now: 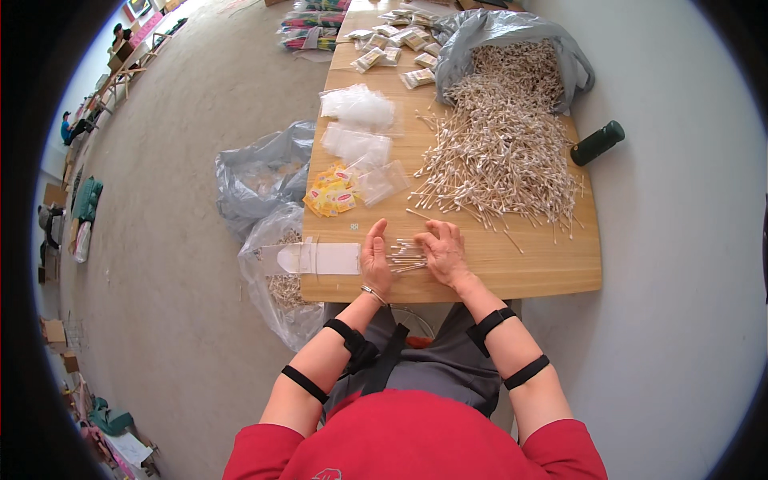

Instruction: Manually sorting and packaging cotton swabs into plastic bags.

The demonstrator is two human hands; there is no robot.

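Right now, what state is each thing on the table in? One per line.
Small swab group, lying roughly side by side.
Left hand, open, on edge beside it.
Right hand, fingers curled at it.
Swab heap, loose, spread out.
Grey bag, open.
Clear sachets, flat, overlapping.
Yellow cards, loosely overlapping.
Packets, filled, scattered.
White panel, flat.
Dark green bottle, seemingly capped.

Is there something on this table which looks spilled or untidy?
Yes, the cotton swabs: they spread from the grey bag in a loose heap over the table, some stray ones lying near the right hand, so they look spilled.
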